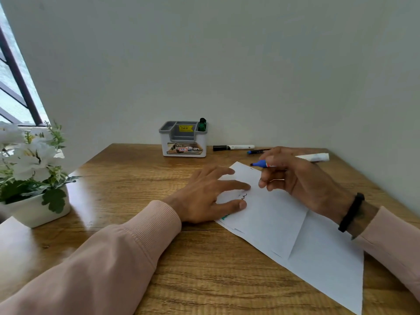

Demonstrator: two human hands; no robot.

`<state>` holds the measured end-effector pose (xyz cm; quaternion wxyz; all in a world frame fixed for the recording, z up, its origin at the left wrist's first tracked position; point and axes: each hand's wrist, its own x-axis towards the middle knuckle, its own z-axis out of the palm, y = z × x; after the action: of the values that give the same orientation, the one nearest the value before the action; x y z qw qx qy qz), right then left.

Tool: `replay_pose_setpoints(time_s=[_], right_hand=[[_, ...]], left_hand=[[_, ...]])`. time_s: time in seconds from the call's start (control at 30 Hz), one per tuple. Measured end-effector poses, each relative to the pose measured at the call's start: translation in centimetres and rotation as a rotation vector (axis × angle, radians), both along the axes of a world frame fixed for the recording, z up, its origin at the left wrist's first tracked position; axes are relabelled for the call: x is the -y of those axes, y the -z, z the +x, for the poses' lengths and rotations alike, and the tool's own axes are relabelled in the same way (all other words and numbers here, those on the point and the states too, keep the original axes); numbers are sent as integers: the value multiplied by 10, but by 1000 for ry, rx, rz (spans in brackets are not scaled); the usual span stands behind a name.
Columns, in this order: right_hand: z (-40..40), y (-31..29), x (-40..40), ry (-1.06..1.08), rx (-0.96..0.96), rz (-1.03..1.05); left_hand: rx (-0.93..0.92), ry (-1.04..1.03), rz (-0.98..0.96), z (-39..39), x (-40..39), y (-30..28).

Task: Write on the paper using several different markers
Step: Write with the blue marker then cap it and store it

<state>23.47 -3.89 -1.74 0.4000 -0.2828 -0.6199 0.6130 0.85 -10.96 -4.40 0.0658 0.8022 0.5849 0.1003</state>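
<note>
At the far left a white pot of flowers (34, 178) is set on the wooden table (127, 178), well apart from the work. Further back, against the wall, a grey organiser (183, 142) is seen with a green marker (201, 124) standing upright in its right-hand compartment.

The left hand (209, 194) is laid flat on the left edge of the paper (284, 223), fingers spread and gripping nothing; the sheet is pinned by it. A few dark marks are seen just beside its fingertips, and a strip of green ink shows at the paper's edge under the thumb side.

To the right, a black-capped marker (234, 147) and a thinner pen (258, 151) are left lying on the table behind the paper, both roughly parallel to the wall.

The right hand (302, 178) is held above the upper corner of the paper, closed around a blue marker (293, 160). Its long axis is nearly level and runs left to right: the blue tip points left, toward the left hand, and the white barrel sticks out to the right past the knuckles. The tip is clear of the sheet.

The coming move is judged to turn on that axis: the tip must be swung downward and brought toward the bare paper below and to the near side of the hand, the right hand being the one placed for it.
</note>
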Motion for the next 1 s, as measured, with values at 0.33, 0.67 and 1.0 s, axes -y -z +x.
replay_pose_setpoints(time_s=[0.33,0.67,1.0], right_hand=[[19,18,-15,-174,377,275],[0,21,-9,35,475,443],[-6,22,-3,113,556,469]], left_hand=[[79,-22,-37,2,-1,-8],[29,-6,-112,3,0,-7],[53,-17,-54,1,-2,-3]])
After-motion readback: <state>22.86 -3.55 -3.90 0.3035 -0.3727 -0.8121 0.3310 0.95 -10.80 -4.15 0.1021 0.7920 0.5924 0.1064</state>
